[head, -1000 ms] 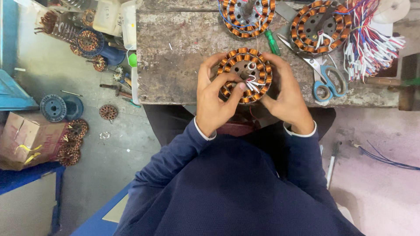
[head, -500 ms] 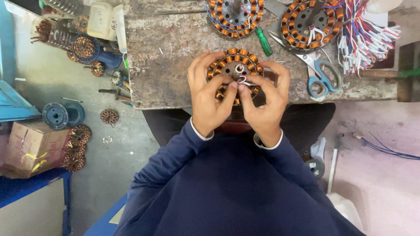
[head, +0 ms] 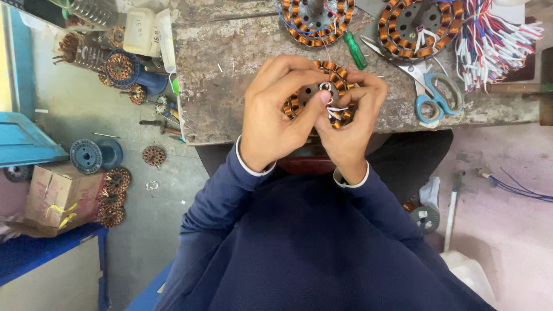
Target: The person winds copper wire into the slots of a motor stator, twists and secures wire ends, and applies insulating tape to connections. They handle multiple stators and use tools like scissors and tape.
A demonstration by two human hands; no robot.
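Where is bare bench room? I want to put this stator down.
Free: the bench's left part, between its left edge and the left hand. Crowded: the far edge, with two stators, green screwdriver, scissors and wire bundle. Both hands hold a stator, right hand beside.

Packaging seen: one brown cardboard box (head: 57, 198) on the floor at the left, beside the blue shelf, flaps open, red print on its side, yellow strapping hanging across the front. At the far left of the table (head: 230, 69), a white plastic container (head: 141, 31), squarish, with handwritten marks on its face. No signs or screens.
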